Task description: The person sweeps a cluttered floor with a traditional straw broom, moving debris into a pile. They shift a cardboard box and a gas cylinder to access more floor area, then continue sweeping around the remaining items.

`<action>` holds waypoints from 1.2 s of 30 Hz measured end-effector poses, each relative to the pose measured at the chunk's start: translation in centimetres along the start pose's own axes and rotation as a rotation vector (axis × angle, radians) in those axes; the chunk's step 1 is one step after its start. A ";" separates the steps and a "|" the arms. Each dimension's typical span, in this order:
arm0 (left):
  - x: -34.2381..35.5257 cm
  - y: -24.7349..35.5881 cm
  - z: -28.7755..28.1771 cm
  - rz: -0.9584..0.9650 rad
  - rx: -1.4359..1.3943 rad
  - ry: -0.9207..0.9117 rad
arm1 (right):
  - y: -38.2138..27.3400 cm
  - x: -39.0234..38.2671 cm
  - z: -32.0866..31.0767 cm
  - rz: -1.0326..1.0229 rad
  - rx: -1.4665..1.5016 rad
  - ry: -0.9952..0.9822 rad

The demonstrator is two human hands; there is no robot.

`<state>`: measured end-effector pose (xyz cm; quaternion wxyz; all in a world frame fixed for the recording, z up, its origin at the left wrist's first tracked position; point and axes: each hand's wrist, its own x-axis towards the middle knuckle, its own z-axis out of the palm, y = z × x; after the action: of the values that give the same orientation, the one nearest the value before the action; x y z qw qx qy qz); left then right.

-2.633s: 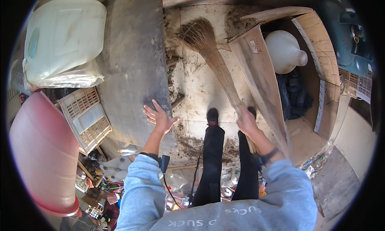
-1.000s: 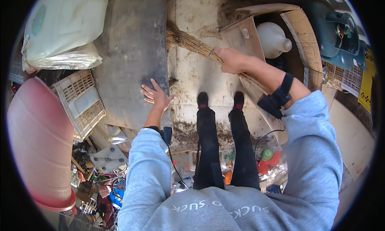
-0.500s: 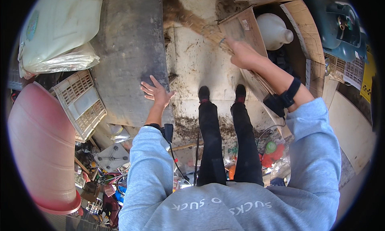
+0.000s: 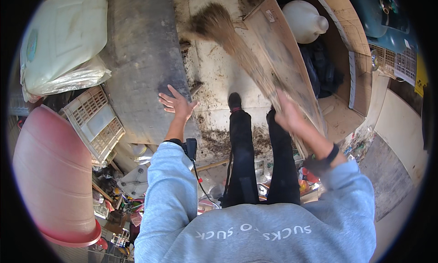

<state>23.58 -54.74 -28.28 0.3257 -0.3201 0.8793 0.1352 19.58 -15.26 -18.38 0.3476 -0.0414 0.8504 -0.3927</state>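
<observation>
My right hand (image 4: 292,114) is closed round the handle end of a straw hand broom (image 4: 248,60), a little blurred by motion. The broom slants up and left, its bristles fanned over the dirty pale floor (image 4: 214,78). My left hand (image 4: 178,103) is open, fingers spread, over the near right part of a dark flat board (image 4: 143,57); whether it touches the board I cannot tell. Dark dirt lies along the board's right edge and in a patch of crumbs (image 4: 216,140) near my feet. My right foot is hidden behind the broom and right hand.
At right stands an open cardboard box (image 4: 285,57) holding a whitish plastic jug (image 4: 303,23) and dark cloth. To the left are a large pale plastic container (image 4: 73,30), a beige crate (image 4: 93,121) and a big pink plastic tub (image 4: 54,171). Mixed clutter (image 4: 123,217) lies near and left.
My right hand has come nearer and slightly right, bringing the broom into a steeper slant. The box's near side now shows more. My left hand stays almost in place, still spread.
</observation>
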 end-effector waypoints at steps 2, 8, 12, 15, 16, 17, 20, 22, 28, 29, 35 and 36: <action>-0.1 0.1 -0.1 -0.003 0.015 0.000 | -0.9 -4.7 0.8 0.171 0.178 -0.094; -0.5 0.3 -0.2 -0.006 0.040 0.016 | -0.3 -8.1 8.8 0.332 0.334 -0.075; -0.8 0.0 0.2 0.032 0.041 0.054 | 3.5 -11.7 11.3 0.360 0.332 -0.098; -0.6 0.1 0.4 0.025 0.062 0.069 | 4.7 -13.5 11.7 0.445 0.395 -0.192; -0.6 0.1 0.4 0.030 0.054 0.075 | 4.5 -13.2 12.2 0.469 0.421 -0.233; -0.5 0.2 0.4 0.037 0.033 0.085 | 4.4 -12.8 12.6 0.555 0.425 -0.254; -0.5 0.5 0.2 0.009 0.065 0.062 | 2.9 -7.6 16.6 0.459 0.492 -0.120; -0.5 0.4 0.1 0.033 0.064 0.065 | 2.4 -5.8 18.4 0.383 0.608 -0.137; -0.5 0.1 0.1 0.045 0.058 0.055 | 1.7 -6.9 19.1 0.291 0.642 -0.094; -0.5 0.1 0.2 0.032 0.046 0.059 | 1.6 -7.2 18.8 0.355 0.679 -0.099; -0.8 0.5 0.1 0.033 0.039 0.060 | 3.0 -5.3 18.8 0.295 0.390 -0.229; -0.8 0.5 0.1 0.035 0.036 0.053 | 3.7 -5.4 18.6 0.316 0.318 -0.293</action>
<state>23.73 -53.91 -27.78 0.3055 -0.3024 0.8954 0.1165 35.99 -22.70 -26.32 0.5264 0.0907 0.7146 -0.4518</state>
